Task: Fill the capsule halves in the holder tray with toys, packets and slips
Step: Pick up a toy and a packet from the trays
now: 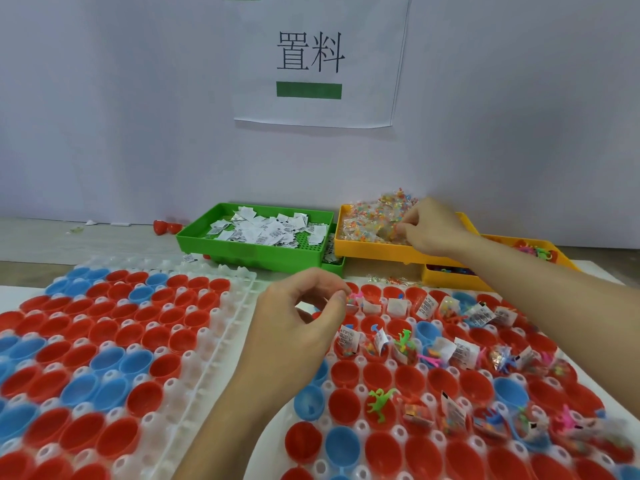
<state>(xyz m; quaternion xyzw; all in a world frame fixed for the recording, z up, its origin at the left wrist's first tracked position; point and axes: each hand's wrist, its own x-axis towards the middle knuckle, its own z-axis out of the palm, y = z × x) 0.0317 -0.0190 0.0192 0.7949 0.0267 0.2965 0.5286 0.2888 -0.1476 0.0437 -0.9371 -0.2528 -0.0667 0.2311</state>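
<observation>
Two clear holder trays lie side by side, both packed with red and blue capsule halves. The left tray holds only bare halves. In the right tray, several halves contain white slips, candy packets and small toys such as a green figure. My left hand hovers over the right tray's far left corner, thumb and forefinger pinching a small colourful packet above a red half. My right hand reaches into the yellow tray and grips clear candy packets there.
A green tray of white slips stands behind the holder trays, left of the yellow one. More yellow trays with coloured toys sit at the far right. Loose red halves lie by the wall, where a paper sign hangs.
</observation>
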